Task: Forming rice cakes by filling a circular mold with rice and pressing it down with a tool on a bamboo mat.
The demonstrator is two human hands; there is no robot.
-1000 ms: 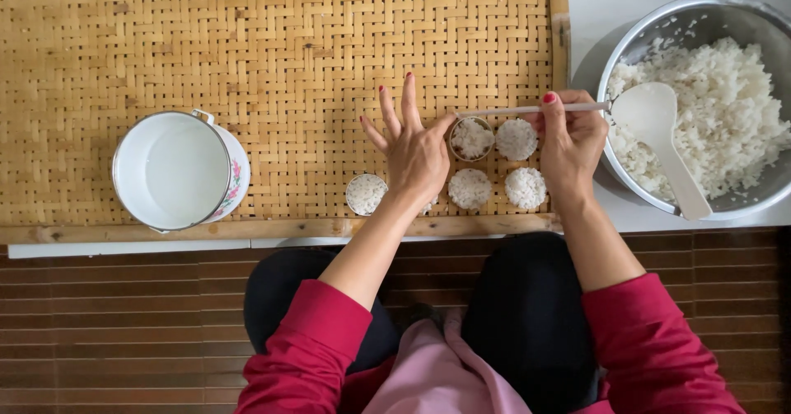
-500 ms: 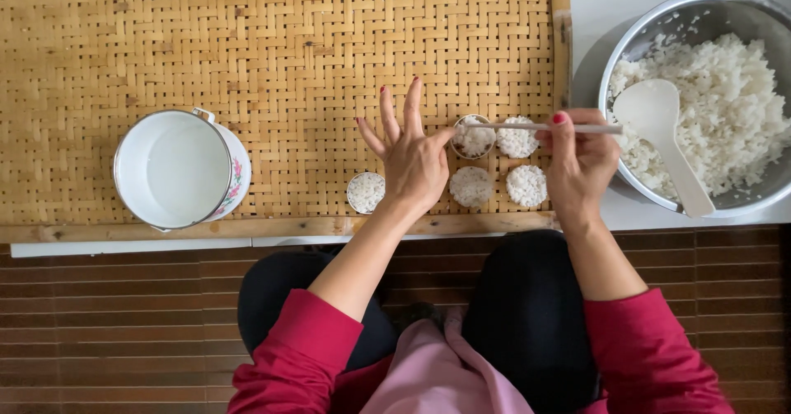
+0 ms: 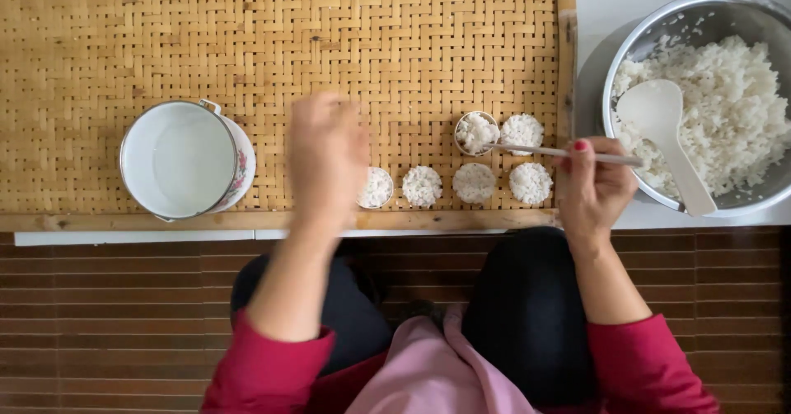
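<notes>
Here, seated at the near edge of the woven bamboo mat [image 3: 247, 35], you work over a cluster of small rice cakes; your left hand [image 3: 325, 154] hangs blurred just above the mat, its fingers loosely curled, and whether they grip anything you cannot tell from this view; directly to its right, partly hidden by it, lies the first rice cake [image 3: 377, 187] of the front row, with three more running rightward in a line along the wooden border [image 3: 272, 219]; your right hand [image 3: 595, 185] sits at the mat's right edge, fingers pinched shut on a slim white utensil [image 3: 568, 153] whose long axis runs nearly level, pointing left; its tip meets the small ringed mould [image 3: 475, 131] filled with rice in the back row, touching a second back-row cake [image 3: 522, 130] just beside it; so the mould lies left of your right fingers, along the utensil's line, and right of your left hand, which is the farther of the two; well apart on the left stands a white enamel pot [image 3: 183, 160] with a flowered side; beyond the mat, at far right, a steel bowl [image 3: 659, 31] holds cooked rice [image 3: 733, 93] and a white rice paddle [image 3: 663, 138].
</notes>
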